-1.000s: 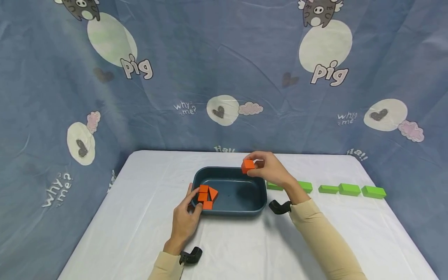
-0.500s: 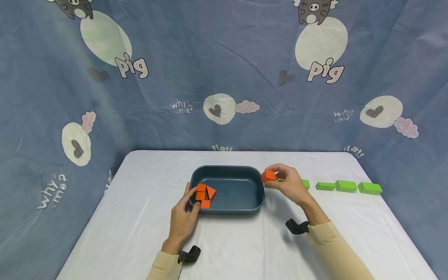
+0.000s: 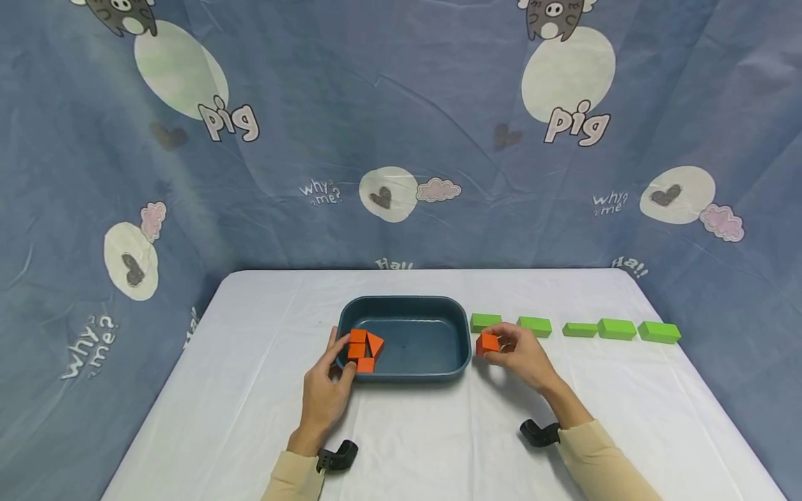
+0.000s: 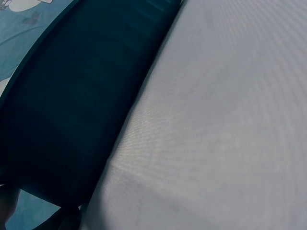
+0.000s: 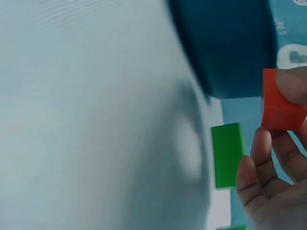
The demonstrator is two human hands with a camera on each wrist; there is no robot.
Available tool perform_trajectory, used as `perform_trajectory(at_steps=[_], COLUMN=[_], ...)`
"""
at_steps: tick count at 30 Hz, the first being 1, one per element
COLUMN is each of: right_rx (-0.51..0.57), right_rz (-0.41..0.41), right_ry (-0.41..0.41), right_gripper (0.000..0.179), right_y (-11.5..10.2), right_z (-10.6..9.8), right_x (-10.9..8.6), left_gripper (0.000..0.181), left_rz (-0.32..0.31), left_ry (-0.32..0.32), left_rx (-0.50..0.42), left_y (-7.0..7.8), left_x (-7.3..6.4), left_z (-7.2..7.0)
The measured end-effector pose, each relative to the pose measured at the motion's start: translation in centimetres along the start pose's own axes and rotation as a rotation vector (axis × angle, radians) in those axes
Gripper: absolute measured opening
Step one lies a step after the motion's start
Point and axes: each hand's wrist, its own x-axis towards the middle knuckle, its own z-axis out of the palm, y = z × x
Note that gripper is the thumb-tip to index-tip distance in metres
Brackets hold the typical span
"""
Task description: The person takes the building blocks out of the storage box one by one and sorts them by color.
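Note:
At the left end of a dark blue rectangular bin [image 3: 410, 378], my left hand [image 3: 326, 393] grips the corner, thumb at the front rim and fingers along the left side. Several orange blocks [image 3: 365, 364], one of them triangular, lie in the bin's left end near those fingers. Just right of the bin, my right hand [image 3: 525, 358] pinches an orange cube [image 3: 487, 344] low over the white cloth. In the right wrist view the thumb presses on one face of the orange cube [image 5: 276, 112], with fingers beneath it. The left wrist view has the bin's dark outer wall [image 4: 72, 110].
Several green blocks stand in a row behind and right of my right hand, from a near one [image 3: 486, 322] beside the bin to a far one [image 3: 659, 332] by the table's right edge. A blue printed curtain [image 3: 401, 139] hangs behind the white-covered table [image 3: 426, 445].
My right hand has carried the orange cube from over the bin's back right corner to the right and toward me, outside the bin. The left hand keeps its place on the bin.

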Motion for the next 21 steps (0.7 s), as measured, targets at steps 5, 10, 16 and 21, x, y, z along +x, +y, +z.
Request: perform_trajectory(at_steps=[5, 10, 16, 21], right_rx=[-0.071, -0.073, -0.092, -0.116], right_rz=[-0.001, -0.009, -0.027, -0.044], right_ry=[-0.007, -0.016, -0.027, -0.018], right_gripper=[0.035, 0.036, 0.034, 0.035], right_y=[0.9, 1.3, 0.4, 1.8], right_z=[0.7, 1.3, 1.5, 1.9], right_x=[-0.4, -0.5, -1.1, -1.0], left_gripper=[0.052, 0.052, 0.052, 0.052], left_rz=[0.005, 0.006, 0.004, 0.005], left_ry=[0.0, -0.001, -0.001, -0.003], left_rx=[-0.005, -0.019, -0.018, -0.027], left_y=[0.0, -0.1, 0.0, 0.0], left_x=[0.0, 0.1, 0.1, 0.1], left_z=[0.0, -0.1, -0.1, 0.0])
